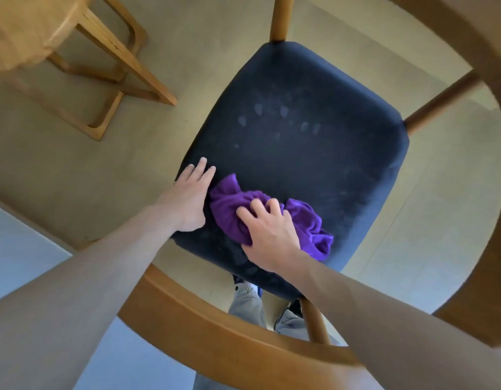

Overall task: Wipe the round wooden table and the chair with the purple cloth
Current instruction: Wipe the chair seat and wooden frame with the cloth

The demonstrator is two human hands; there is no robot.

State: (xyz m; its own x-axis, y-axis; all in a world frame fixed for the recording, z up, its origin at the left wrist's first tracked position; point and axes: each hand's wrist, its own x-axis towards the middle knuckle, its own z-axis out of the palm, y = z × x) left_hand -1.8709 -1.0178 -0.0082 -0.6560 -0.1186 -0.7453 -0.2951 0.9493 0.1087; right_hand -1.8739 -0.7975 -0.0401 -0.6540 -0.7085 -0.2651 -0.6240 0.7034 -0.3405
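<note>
I look straight down on the chair, whose dark blue seat (300, 142) carries pale smudges near its middle. A curved wooden backrest rail (215, 333) arcs below my arms. The bunched purple cloth (232, 209) lies on the near left part of the seat. My right hand (267, 235) presses down on the cloth with its fingers curled into the fabric. Just left of the cloth, my left hand (188, 198) rests flat on the seat edge, fingers straight. The round wooden table (26, 26) shows only as an edge at the top left.
The table's wooden leg frame (117, 66) stands on the beige floor (60, 170) to the left of the chair. The chair's wooden arm ring (494, 80) curves round the right side. My legs and shoes (249, 299) are behind the seat, below the rail.
</note>
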